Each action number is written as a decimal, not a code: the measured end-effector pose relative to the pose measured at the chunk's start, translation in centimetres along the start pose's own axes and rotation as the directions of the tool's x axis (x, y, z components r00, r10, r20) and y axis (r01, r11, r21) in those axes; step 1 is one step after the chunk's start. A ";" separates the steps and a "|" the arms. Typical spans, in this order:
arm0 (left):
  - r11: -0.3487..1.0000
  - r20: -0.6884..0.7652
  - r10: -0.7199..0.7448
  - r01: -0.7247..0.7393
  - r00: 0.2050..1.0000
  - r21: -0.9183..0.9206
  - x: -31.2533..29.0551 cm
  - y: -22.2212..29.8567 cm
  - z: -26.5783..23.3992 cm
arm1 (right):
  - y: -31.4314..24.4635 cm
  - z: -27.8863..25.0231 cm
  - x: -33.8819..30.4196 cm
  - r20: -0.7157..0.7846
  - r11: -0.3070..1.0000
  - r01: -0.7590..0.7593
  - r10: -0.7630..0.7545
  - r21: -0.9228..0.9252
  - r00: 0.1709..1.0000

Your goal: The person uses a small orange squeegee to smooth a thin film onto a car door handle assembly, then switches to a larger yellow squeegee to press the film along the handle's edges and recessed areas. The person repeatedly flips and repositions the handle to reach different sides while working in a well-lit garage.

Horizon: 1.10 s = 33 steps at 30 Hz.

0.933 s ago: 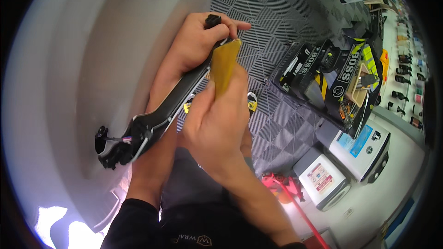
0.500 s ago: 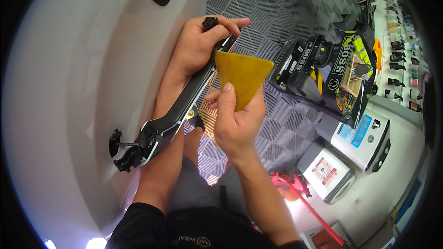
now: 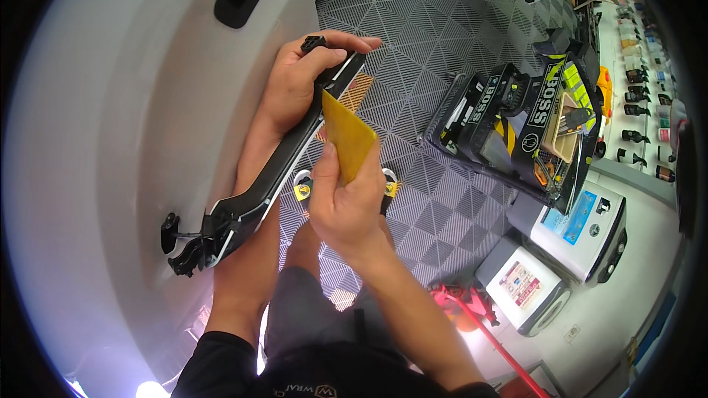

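Beside the pale curved panel (image 3: pixel 125 103), above the patterned floor (image 3: pixel 413 0), a long black strip (image 3: pixel 282 151) with a white edge is held aslant in the air, its lower end near the panel and its upper end at the left hand (image 3: pixel 295 77). The grip of the left hand is closed around that upper end, the thumb laid over it and the forefinger extended; a small black block (image 3: pixel 313 43) projects beside the thumb. At the lower end, a thin cable (image 3: pixel 190 235) joins the strip's fittings to a black part (image 3: pixel 170 230) close to the panel. The right hand (image 3: pixel 352 210) pinches a flat yellow card (image 3: pixel 348 136) between thumb and fingers, one upper corner overlapping the strip's white edge just below the left hand; whether the two touch cannot be told. The step in hand is judged to be the working of the card along this edge. A next stroke would call for a steady left hold, the card's corner brought squarely to the edge, and light, even pressure that leaves the cable slack.
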<state>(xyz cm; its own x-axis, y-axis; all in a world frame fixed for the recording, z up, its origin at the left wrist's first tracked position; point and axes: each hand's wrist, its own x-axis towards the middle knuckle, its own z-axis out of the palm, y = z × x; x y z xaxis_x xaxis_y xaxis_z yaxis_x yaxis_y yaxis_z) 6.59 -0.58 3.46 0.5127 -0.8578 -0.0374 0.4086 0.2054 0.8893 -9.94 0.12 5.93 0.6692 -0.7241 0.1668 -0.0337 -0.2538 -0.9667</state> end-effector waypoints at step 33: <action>0.993 -0.104 -0.091 0.083 0.990 -0.084 -0.1 0.5 1.5 | -2.9 -1.3 1.4 0.084 0.994 -0.060 0.068 -0.090 0.994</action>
<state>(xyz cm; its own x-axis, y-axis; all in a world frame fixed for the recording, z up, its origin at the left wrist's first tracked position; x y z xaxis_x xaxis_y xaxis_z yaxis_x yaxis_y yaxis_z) 5.68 -1.11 4.58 0.5492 -0.8191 -0.1659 0.5118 0.1727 0.8416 -9.84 -1.00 9.21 0.7251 -0.6834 0.0843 -0.1405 -0.2667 -0.9535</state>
